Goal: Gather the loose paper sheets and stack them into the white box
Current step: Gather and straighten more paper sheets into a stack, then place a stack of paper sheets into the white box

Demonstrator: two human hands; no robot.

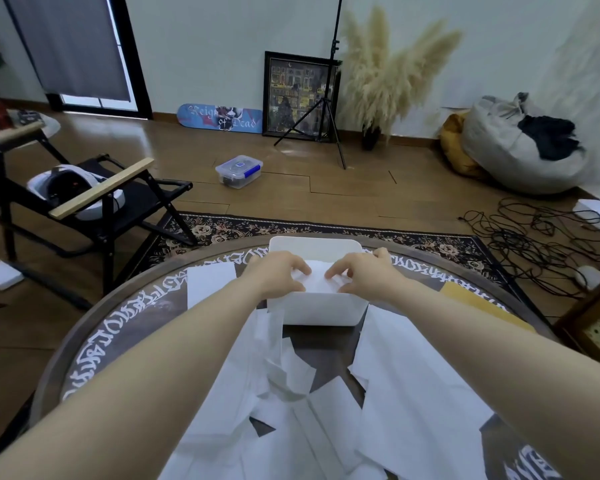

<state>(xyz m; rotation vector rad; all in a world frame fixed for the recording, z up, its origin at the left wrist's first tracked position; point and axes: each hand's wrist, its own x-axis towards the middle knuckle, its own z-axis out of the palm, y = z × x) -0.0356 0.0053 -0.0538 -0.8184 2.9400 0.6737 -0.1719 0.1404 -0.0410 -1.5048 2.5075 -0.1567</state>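
Observation:
A white box [317, 310] stands at the far side of the round table [94, 336]. White paper [317, 282] lies inside it, and both hands are over its opening. My left hand [278, 273] and my right hand [362, 271] have curled fingers, with their fingertips on that paper. Whether they pinch it or only press it down is unclear. Several loose white sheets [409, 386] lie overlapping on the near half of the table, and one more sheet [210, 280] lies left of the box.
A yellow envelope [471, 299] lies on the table's right side. A black folding chair [94, 199] stands to the left, with tangled cables [534, 244] on the floor to the right. Farther off are a clear plastic container [239, 170], a tripod [326, 109] and a beanbag [520, 150].

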